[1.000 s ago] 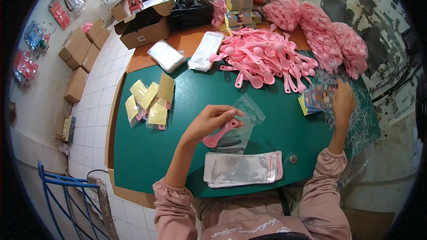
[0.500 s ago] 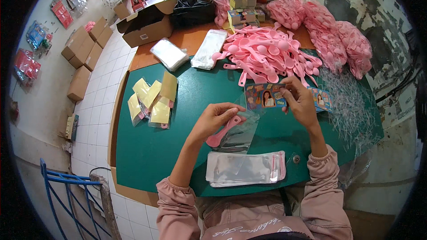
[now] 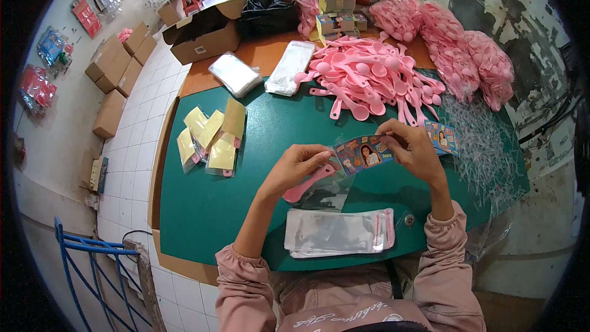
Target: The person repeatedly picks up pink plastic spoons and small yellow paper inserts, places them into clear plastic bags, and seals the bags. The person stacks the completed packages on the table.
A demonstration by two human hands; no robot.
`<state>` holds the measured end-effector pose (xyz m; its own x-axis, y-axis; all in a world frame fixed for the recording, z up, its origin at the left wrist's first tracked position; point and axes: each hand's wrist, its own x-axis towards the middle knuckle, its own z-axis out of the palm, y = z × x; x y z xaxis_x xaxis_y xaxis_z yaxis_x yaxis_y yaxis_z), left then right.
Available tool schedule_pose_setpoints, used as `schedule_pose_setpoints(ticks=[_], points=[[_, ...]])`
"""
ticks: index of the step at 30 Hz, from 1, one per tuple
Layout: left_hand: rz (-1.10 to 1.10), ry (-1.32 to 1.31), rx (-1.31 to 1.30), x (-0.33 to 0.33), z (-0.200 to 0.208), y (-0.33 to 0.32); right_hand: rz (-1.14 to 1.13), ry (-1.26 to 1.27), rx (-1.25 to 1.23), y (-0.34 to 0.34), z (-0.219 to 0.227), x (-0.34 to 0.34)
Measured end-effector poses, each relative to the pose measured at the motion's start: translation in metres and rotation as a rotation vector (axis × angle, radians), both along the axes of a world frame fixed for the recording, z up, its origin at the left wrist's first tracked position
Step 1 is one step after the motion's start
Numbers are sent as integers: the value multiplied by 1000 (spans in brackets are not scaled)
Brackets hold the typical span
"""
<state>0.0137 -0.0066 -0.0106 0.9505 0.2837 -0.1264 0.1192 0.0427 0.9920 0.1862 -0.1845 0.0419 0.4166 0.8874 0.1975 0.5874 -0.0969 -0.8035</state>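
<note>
My left hand (image 3: 298, 169) pinches a pink plastic spoon (image 3: 309, 182) together with the mouth of a clear sleeve (image 3: 326, 189), fingers closed on both, above the green counter (image 3: 203, 209). My right hand (image 3: 415, 150) holds a printed picture card (image 3: 364, 154) by its right end, thumb and fingertips shut on the edge, its left end meeting the sleeve's mouth.

Below the hands lies a stack of empty clear sleeves (image 3: 338, 232). To the right, more cards (image 3: 442, 137) rest beside a heap of clear scraps (image 3: 485, 147). Beyond, a pile of loose pink spoons (image 3: 369, 80) spreads across the counter, with yellow-backed finished packs (image 3: 215, 138) to the left.

The likely slip, as I judge it: the thin sleeve could buckle or close under my left grip, and the card would catch at its corner and bend; a loose pinch could let the spoon slide out.
</note>
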Motion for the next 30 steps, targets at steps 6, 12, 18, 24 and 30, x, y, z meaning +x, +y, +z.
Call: schedule_pose_setpoints(ticks=[6,12,18,24,30], points=[[-63,49,121,0,5,-1,27,-94,100,-1,-5,0],[27,-8,23,2,-4,-3,38,-140,167,0,-8,0],[96,111,253,4,0,-8,26,-137,129,-1,-6,-3],[193,-15,50,8,-4,-13,-45,-202,86,-1,-5,-4],[287,-71,50,8,-10,-15,15,-194,110,2,-7,-7]])
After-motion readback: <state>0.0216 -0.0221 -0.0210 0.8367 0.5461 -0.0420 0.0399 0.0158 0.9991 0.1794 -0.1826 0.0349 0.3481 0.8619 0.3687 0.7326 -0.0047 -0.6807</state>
